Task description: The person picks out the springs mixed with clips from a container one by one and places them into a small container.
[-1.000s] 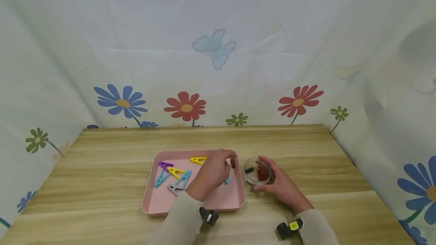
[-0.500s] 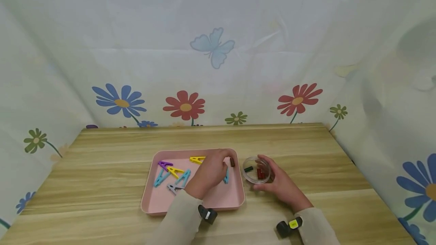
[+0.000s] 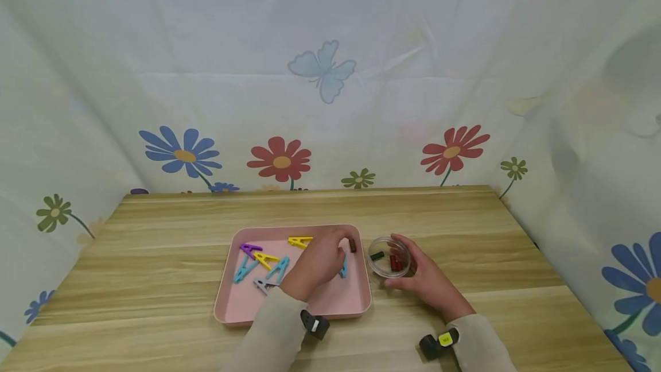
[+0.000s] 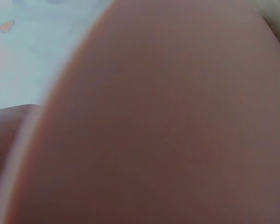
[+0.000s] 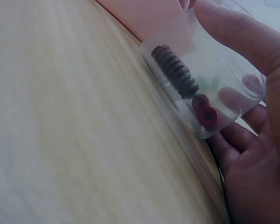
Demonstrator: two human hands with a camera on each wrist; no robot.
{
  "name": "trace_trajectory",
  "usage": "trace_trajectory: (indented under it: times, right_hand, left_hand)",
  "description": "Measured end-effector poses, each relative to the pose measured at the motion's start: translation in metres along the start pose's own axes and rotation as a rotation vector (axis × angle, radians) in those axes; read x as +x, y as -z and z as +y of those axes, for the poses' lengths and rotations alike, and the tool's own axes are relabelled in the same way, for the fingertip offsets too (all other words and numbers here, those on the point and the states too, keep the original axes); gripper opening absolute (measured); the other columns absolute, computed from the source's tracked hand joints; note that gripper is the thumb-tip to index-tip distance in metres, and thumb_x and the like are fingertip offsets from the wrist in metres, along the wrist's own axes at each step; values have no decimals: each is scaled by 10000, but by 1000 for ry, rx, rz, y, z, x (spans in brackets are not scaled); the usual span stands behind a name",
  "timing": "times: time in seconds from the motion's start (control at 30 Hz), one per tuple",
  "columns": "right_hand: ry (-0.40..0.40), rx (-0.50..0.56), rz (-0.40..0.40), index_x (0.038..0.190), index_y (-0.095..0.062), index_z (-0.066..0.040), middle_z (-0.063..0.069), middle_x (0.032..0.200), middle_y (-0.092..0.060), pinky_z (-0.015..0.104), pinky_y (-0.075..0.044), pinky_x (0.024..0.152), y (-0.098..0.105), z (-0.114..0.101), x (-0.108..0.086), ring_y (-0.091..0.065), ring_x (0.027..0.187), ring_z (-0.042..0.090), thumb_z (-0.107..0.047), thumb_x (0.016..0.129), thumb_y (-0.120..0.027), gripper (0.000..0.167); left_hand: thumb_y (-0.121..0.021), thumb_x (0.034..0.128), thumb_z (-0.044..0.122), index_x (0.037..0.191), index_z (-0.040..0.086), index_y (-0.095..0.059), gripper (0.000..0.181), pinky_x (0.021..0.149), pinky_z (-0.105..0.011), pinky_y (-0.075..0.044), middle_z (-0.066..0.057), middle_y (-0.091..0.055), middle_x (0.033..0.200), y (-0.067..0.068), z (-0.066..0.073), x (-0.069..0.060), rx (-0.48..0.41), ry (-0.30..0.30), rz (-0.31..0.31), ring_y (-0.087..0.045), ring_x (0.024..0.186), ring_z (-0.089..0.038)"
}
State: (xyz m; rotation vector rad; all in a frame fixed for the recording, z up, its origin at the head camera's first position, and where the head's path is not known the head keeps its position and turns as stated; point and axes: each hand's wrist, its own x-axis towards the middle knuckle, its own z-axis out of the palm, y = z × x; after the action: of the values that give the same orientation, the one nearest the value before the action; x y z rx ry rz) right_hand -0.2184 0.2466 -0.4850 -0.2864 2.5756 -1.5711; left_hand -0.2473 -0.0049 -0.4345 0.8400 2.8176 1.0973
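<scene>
My left hand (image 3: 322, 257) reaches down into a pink tray (image 3: 330, 310), palm side hidden. Its bent index finger ends right beside a dark brown coil spring (image 3: 353, 244) near the tray's right wall; whether the fingers grip it is hidden. The left wrist view is mostly filled by blurred skin. To the right, my right hand (image 3: 426, 280) holds a clear round cup (image 3: 383, 273), thumb on the near side and fingers around the far side. Inside lie a dark green coil spring (image 3: 377, 256) and red springs (image 3: 395, 263); the right wrist view shows a dark coil spring (image 5: 175, 71) through the wall.
Plastic clips lie in the tray: a purple clip (image 3: 251, 250), yellow clips (image 3: 265, 260), light blue clips (image 3: 279, 269) and a grey clip (image 3: 264, 286). A wooden-patterned table (image 3: 155, 280) extends around it. A floral cloth (image 3: 330, 142) hangs behind.
The head view has shifted very slightly. Both hands, the cup and the brown spring keep nearly the same places.
</scene>
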Motion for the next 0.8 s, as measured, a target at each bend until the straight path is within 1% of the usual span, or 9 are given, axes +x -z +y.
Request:
trace_trajectory:
  times: [0.2, 0.33, 0.43, 0.5, 0.57, 0.63, 0.67, 0.73, 0.8]
  right_hand:
    - [-2, 3, -1, 1490, -313, -279, -12, 1481, -457, 532, -278, 1146, 0, 0, 0, -407, 1395, 249, -347, 682, -870, 984]
    - [-2, 2, 1, 1490, -312, -279, -8, 1481, -458, 534, -281, 1144, 0, 0, 0, -405, 1396, 253, -348, 680, -871, 987]
    - [-2, 1, 1, 1490, -310, -279, -8, 1481, -457, 533, -283, 1144, 0, 0, 0, -405, 1396, 254, -348, 680, -871, 988]
    - [-1, 2, 2, 1490, -311, -278, -6, 1481, -458, 533, -285, 1142, 0, 0, 0, -406, 1396, 257, -343, 678, -873, 990]
    - [0, -2, 3, 1491, -310, -277, -6, 1480, -458, 533, -287, 1141, 0, -1, 0, -407, 1395, 259, -342, 678, -873, 991]
    - [-1, -5, 4, 1491, -311, -277, -6, 1480, -459, 533, -287, 1141, 0, -1, 0, -408, 1394, 262, -342, 677, -874, 992]
    - [-1, -7, 3, 1492, -311, -276, -5, 1480, -460, 533, -287, 1141, 0, -1, 0, -408, 1394, 263, -343, 676, -874, 994]
    - [-3, -10, 3, 1492, -309, -277, -7, 1480, -459, 532, -285, 1142, 0, -1, 0, -407, 1395, 263, -345, 676, -874, 995]
    - [-2, -10, 2, 1493, -309, -276, -5, 1480, -460, 532, -285, 1142, 0, -1, 0, -406, 1396, 264, -342, 675, -875, 996]
  left_hand:
    - [-438, 919, -68, 999, 183, -635, 329, 856, -303, -478, 12, -645, 1040, 0, -1, 2, 15, -20, -15, -597, 984, -192]
    - [-453, 905, -71, 1000, 166, -642, 318, 872, -307, -477, 10, -641, 1054, -1, -3, 3, 48, -35, -23, -591, 991, -194]
    - [-488, 919, -25, 1042, 148, -638, 261, 903, -326, -476, -8, -637, 1106, -3, -4, 1, 86, -1, -32, -576, 1028, -185]
    - [-512, 930, 15, 1086, 132, -633, 230, 935, -345, -475, -25, -632, 1157, -3, -4, 0, 112, 32, -41, -561, 1070, -174]
    - [-534, 938, 54, 1124, 119, -626, 217, 925, -346, -476, -37, -623, 1195, -3, -5, 0, 134, 63, -51, -549, 1077, -162]
    - [-543, 940, 70, 1159, 117, -620, 237, 898, -332, -475, -37, -622, 1212, -4, -6, 0, 146, 78, -61, -547, 1054, -151]
    - [-552, 942, 85, 1183, 111, -615, 251, 918, -336, -475, -36, -616, 1231, -4, -6, -1, 155, 91, -65, -541, 1072, -149]
    - [-558, 943, 99, 1213, 106, -609, 274, 908, -332, -476, -38, -614, 1245, -4, -7, -1, 169, 100, -73, -545, 1062, -147]
    - [-560, 948, 117, 1239, 106, -603, 294, 933, -349, -477, -43, -607, 1271, -5, -7, -2, 180, 112, -80, -546, 1086, -157]
